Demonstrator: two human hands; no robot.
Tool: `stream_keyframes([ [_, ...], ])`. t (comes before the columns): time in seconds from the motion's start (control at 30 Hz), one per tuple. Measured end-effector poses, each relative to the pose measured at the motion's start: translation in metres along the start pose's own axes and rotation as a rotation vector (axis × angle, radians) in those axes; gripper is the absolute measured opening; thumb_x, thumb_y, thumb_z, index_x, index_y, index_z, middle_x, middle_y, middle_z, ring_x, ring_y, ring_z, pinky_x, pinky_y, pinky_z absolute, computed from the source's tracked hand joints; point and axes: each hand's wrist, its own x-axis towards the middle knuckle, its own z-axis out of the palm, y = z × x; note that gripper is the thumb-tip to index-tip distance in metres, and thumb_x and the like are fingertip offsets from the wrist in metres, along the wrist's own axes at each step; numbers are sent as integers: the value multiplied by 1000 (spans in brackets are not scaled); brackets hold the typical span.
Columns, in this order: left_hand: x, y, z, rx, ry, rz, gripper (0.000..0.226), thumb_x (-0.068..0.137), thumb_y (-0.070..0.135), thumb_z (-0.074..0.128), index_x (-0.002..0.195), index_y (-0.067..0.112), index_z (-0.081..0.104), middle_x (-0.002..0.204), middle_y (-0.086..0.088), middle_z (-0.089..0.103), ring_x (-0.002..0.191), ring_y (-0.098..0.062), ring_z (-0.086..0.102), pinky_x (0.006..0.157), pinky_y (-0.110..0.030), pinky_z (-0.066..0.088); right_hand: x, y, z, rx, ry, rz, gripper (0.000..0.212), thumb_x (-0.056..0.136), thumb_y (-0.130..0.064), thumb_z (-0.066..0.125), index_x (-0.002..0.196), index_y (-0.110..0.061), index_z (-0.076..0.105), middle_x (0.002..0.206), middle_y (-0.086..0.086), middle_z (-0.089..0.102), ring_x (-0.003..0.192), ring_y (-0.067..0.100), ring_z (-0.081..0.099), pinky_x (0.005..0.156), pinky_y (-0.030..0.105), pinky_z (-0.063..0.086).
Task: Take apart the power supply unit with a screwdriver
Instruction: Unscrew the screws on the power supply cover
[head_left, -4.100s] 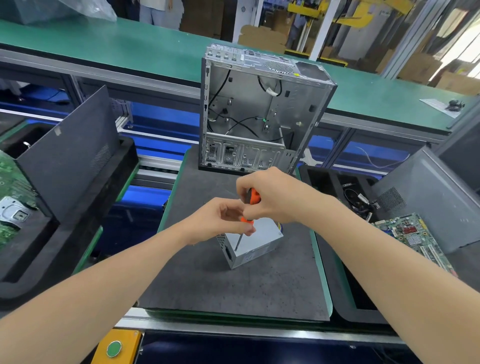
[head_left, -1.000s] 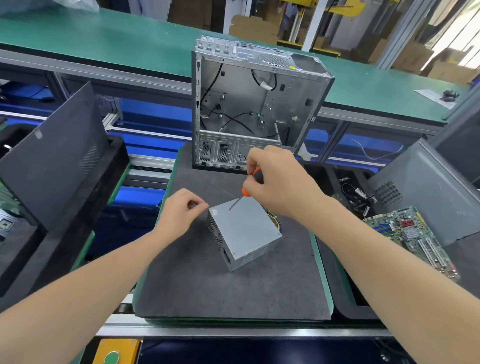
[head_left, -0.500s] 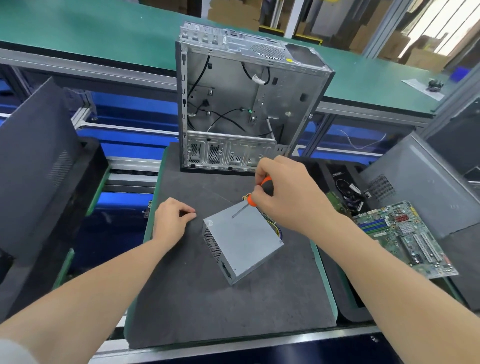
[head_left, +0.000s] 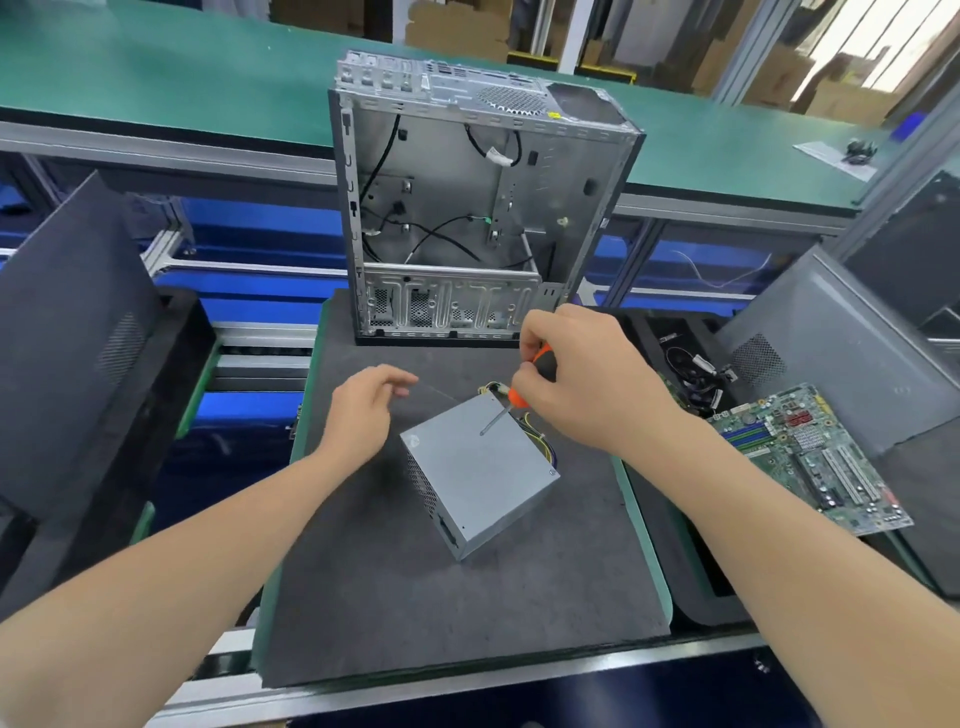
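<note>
A grey metal power supply unit (head_left: 483, 473) lies on the dark foam mat (head_left: 415, 597), turned at an angle, with coloured wires showing at its far corner. My right hand (head_left: 587, 384) grips an orange and black screwdriver (head_left: 519, 395) above the unit's far side, its shaft slanting down over the top panel. My left hand (head_left: 363, 410) hovers to the left of the unit, fingers loosely spread, holding nothing and not touching it.
An emptied computer case (head_left: 467, 208) stands upright at the mat's far edge. A green motherboard (head_left: 810, 457) and a grey side panel (head_left: 841, 353) lie to the right, with loose cables (head_left: 691, 369) in a black tray. A dark panel (head_left: 78, 332) leans at the left.
My left hand has let go of its pinch, moved left off the unit and its fingers have spread. The right hand with the screwdriver has stayed over the unit's far side.
</note>
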Motion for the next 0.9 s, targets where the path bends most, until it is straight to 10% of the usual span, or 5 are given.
stream_keyframes([
  [0.17,-18,67,35,-39,-370,317,58,84,-21,46,108,18,80,101,9,67,89,-2,59,85,-18,47,-14,16,-12,-30,-38,27,10,85,-23,66,83,-18,57,81,-4,52,83,24,55,70,38,50],
  [0.3,-39,85,67,-68,-545,323,69,84,-24,37,112,26,75,109,-1,68,93,-16,59,90,-32,50,-25,29,-17,-60,-46,38,8,85,-22,63,84,-16,59,84,-2,52,81,28,57,72,41,53],
  [0.9,-51,88,98,-29,-476,268,69,83,-24,33,106,23,79,114,-5,61,106,-27,60,92,-49,49,-42,66,-16,-9,-32,60,8,83,-24,64,81,-19,57,80,-7,48,76,25,56,67,38,51],
])
